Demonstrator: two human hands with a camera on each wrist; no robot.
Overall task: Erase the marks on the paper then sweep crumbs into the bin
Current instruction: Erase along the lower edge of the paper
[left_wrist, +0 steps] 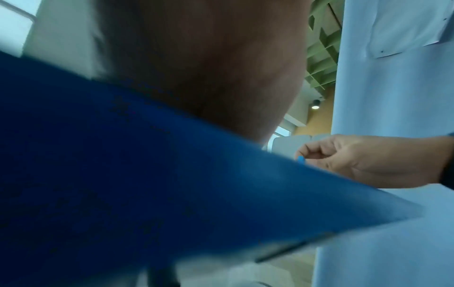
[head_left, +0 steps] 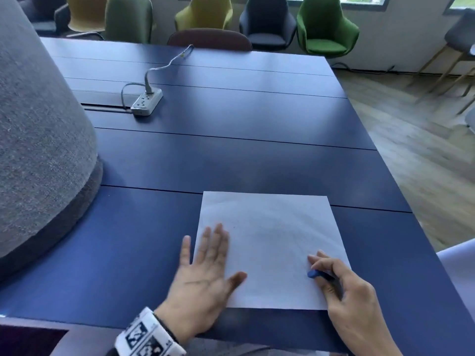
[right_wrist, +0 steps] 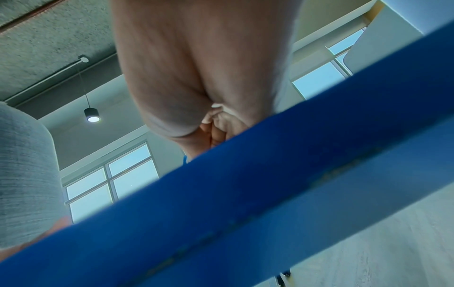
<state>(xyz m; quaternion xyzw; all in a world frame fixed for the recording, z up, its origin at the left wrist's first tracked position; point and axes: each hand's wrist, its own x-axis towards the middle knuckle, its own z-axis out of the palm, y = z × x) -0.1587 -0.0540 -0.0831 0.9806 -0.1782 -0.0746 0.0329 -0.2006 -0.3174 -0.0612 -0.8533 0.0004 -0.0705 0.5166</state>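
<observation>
A white sheet of paper (head_left: 272, 247) lies flat on the dark blue table (head_left: 231, 160) near its front edge, with only faint grey smudges showing. My left hand (head_left: 205, 268) lies flat, fingers spread, over the paper's left edge. My right hand (head_left: 334, 281) rests on the paper's lower right part and pinches a small blue eraser (head_left: 314, 274) with curled fingers. In the left wrist view the right hand (left_wrist: 363, 159) shows beyond the table edge with the eraser (left_wrist: 301, 159) at its fingertips. The right wrist view shows the curled right hand (right_wrist: 211, 134) from below. No bin is in view.
A large grey fabric cone shape (head_left: 38, 140) stands at the table's left. A grey power strip (head_left: 147, 102) with its cable lies at the far middle left. Several chairs (head_left: 326, 29) line the far side. The table's right edge drops to wooden floor (head_left: 416, 140).
</observation>
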